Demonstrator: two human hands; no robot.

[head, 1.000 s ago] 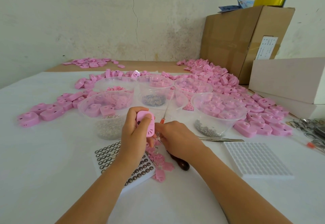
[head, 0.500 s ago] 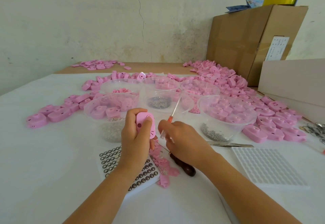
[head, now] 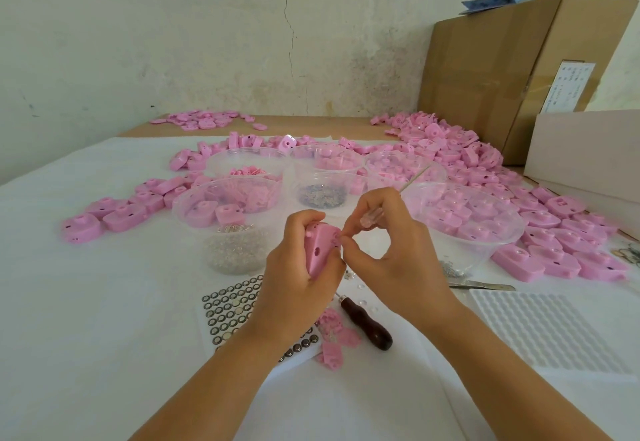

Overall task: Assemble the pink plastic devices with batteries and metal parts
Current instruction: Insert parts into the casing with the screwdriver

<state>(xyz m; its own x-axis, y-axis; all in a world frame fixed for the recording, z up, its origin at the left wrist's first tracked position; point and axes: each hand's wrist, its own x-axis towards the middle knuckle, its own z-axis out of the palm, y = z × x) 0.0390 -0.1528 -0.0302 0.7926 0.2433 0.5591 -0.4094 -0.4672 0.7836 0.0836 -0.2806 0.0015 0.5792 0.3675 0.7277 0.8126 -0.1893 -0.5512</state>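
The left hand (head: 298, 267) grips one pink device (head: 322, 246) with its fingers curled round the housing, raised above the tabletop (head: 86, 319) at centre. The right hand (head: 391, 253) meets the device's right edge, thumb and forefinger pinched together there. Its remaining fingers are curled round a thin tool (head: 372, 215) with a clear handle, the shaft angled up and to the right.

Directly below the hands lie a battery sheet (head: 228, 309), a dark-handled tool (head: 367, 324) and loose pink parts (head: 332, 340), all near one another. Tweezers (head: 481, 286) lie just beyond a white grid tray (head: 547, 330) to the right.

Clear bowls border the hands at the far side: the left bowl (head: 221, 212) and the right bowl (head: 464, 219), with more behind. Pink housings (head: 554, 233) are heaped along the right edge, against a white box (head: 588, 150) and a cardboard box (head: 502, 60). White tabletop surface extends leftward from the battery sheet.
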